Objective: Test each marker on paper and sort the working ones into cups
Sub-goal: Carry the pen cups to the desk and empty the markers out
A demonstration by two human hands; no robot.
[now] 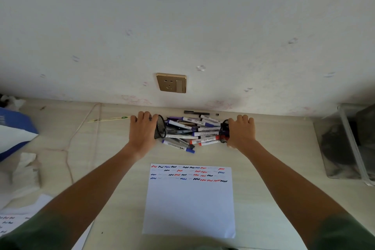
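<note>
Smooth white paper (189,205) lies before two hands, each grip clamped on tipped black mesh cups: left hand (143,128) on left cup (160,127), right hand (241,131) on right cup (224,131).

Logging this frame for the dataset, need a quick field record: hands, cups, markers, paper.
left hand: grips left mesh cup, tipped on its side
right hand: grips right mesh cup, also tipped
markers: loose pile on desk between the cups
paper: in front of pile, four rows of red, blue, black squiggles at top
wall socket: above the pile
</note>
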